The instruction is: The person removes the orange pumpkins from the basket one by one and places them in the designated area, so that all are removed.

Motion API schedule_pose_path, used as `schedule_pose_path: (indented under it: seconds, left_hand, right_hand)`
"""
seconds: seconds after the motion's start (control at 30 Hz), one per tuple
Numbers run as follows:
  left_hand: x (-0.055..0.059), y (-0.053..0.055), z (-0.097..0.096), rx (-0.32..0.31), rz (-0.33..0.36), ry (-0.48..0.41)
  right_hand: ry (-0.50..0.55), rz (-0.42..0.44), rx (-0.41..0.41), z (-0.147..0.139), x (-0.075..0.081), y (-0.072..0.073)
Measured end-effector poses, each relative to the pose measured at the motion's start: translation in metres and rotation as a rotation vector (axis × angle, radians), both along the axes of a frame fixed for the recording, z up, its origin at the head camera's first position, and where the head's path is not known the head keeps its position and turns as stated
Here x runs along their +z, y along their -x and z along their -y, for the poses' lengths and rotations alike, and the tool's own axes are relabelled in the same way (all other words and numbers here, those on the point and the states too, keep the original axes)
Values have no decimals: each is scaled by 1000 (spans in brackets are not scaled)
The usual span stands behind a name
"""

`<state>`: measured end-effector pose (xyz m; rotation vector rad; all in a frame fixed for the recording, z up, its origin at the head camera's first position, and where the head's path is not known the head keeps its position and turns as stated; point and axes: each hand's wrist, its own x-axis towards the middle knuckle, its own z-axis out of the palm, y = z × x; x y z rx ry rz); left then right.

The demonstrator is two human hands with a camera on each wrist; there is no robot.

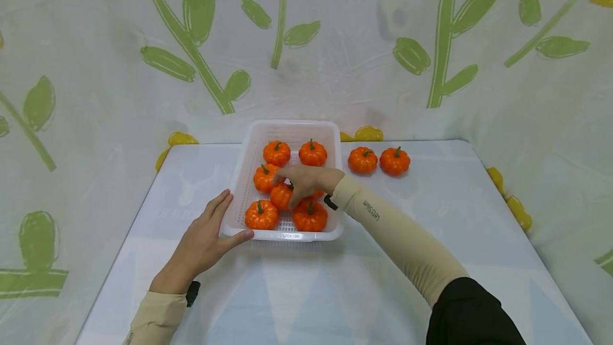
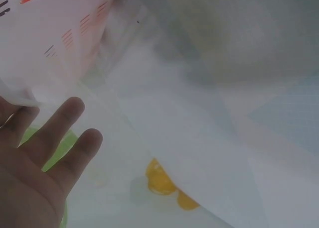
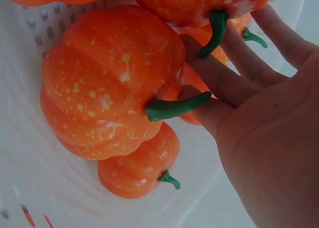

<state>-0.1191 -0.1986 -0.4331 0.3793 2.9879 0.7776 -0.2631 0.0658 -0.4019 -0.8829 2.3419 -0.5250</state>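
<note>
A white plastic basket (image 1: 297, 236) with slotted walls holds several small orange toy pumpkins (image 1: 262, 215) with green stems. My right hand (image 1: 306, 179) reaches into it from the right, its thumb and fingers around a pumpkin (image 1: 280, 197) near the middle. In the right wrist view, pumpkins (image 3: 114, 83) partly cover the fingertips. My left hand (image 1: 203, 236) touches the basket's near-left corner, thumb on the front rim and straight fingers along the left side. The left wrist view shows the spread fingers (image 2: 75, 158) beside the basket wall (image 2: 60, 34).
Two more pumpkins, one (image 1: 362, 160) beside the other (image 1: 395, 161), sit on the white table (image 1: 383, 292) right of the basket. A pale curtain (image 1: 345, 68) with printed green stems and yellow flowers surrounds the table closely at back and sides.
</note>
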Motion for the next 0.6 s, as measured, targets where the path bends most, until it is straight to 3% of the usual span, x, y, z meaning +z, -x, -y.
schedule_pose_path:
  seconds: [0.6]
  left_hand:
    - [0, 0, 0, 4, 10, 14]
  right_hand:
    - [-17, -27, -34, 0, 1, -3]
